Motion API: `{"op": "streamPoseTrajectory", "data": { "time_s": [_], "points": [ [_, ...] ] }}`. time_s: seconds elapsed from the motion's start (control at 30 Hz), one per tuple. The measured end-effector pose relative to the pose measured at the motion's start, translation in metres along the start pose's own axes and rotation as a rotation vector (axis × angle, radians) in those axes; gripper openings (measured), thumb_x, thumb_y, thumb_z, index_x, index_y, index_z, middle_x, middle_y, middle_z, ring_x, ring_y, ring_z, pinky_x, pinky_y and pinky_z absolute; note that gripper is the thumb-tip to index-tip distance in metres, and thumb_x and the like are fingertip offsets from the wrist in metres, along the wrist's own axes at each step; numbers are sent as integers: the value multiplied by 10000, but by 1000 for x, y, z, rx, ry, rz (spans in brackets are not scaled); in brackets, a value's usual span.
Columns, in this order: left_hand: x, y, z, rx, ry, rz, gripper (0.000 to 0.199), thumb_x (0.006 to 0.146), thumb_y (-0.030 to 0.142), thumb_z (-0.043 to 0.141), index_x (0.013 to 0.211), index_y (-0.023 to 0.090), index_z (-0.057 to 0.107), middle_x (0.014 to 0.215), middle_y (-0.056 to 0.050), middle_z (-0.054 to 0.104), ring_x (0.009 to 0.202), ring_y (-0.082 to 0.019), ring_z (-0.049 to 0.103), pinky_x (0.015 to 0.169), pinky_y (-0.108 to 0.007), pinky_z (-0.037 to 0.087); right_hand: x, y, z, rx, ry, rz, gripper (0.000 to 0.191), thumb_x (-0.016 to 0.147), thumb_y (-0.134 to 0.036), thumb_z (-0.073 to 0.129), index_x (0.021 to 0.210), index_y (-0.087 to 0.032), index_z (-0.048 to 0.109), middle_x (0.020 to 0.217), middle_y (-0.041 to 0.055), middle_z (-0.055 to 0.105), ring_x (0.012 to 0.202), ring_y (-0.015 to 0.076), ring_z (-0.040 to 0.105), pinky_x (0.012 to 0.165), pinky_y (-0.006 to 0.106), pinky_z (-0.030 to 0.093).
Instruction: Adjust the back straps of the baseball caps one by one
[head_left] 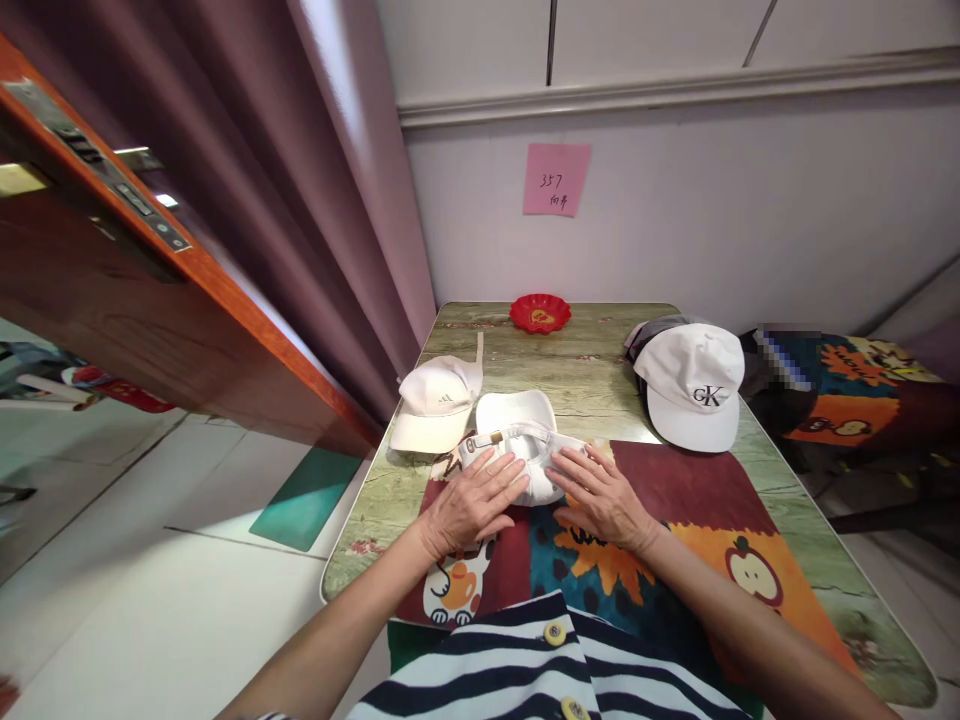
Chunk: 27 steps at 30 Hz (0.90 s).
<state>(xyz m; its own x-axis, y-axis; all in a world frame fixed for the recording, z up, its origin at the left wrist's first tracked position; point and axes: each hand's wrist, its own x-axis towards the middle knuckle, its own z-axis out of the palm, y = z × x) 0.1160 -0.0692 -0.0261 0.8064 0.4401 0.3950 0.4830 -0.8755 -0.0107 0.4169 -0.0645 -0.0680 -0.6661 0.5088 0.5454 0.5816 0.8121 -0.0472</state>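
A white baseball cap lies between my hands, its brim pointing away from me and its back strap with buckle facing up. My left hand rests on the cap's left side, fingers stretched out and flat. On the opposite side, my right hand lays its extended fingers along the cap's edge. Both palms face down, and the fingertips touch the fabric without wrapping round it. Part of the crown is hidden under the fingers.
To the left sits a cream cap with its strap sticking up. Stacked caps, a white CK one on top, stand at the right. A red scalloped dish is near the wall. A colourful mat covers part of the table.
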Motion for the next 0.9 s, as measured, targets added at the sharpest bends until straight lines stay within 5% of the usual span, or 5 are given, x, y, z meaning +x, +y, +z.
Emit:
{"op": "streamPoseTrajectory", "data": {
  "time_s": [0.13,0.37,0.57,0.67,0.9],
  "points": [
    [-3,4,18,51,-124,-173,722,877,270,691,1510,114,379,1469,-198,546,1408,-318,480,1205,-503,328,5,-2,19,34,-141,57,643,939,-462,626,1493,-175,474,1469,136,568,1441,314,426,1250,581,109],
    [-2,-3,21,-30,-229,-177,605,810,271,766,1352,109,550,1316,-207,645,1274,-320,595,1176,-498,366,26,3,28,184,-280,35,419,933,-243,602,1350,-213,630,1299,111,699,1395,314,490,1216,672,27],
    [28,-24,-31,-502,-52,-460,507,795,307,779,1268,166,663,1182,-122,730,1092,-285,669,1004,-450,496,81,29,-42,354,-170,108,320,977,-253,522,1238,-210,703,1154,105,761,1135,259,686,1163,550,323],
    [45,-35,-56,-938,-36,-645,251,807,360,757,921,136,768,845,-48,752,780,-194,686,703,-273,523,110,41,-85,532,-206,193,295,992,-349,522,1043,-200,772,916,50,782,825,207,724,820,335,533],
    [75,-45,-69,-1655,170,-829,385,782,479,780,855,103,735,682,-44,690,552,-122,608,517,-211,451,125,47,-120,1231,-239,549,424,876,-546,683,728,-150,721,594,3,628,507,100,523,459,200,385]
  ]
}}
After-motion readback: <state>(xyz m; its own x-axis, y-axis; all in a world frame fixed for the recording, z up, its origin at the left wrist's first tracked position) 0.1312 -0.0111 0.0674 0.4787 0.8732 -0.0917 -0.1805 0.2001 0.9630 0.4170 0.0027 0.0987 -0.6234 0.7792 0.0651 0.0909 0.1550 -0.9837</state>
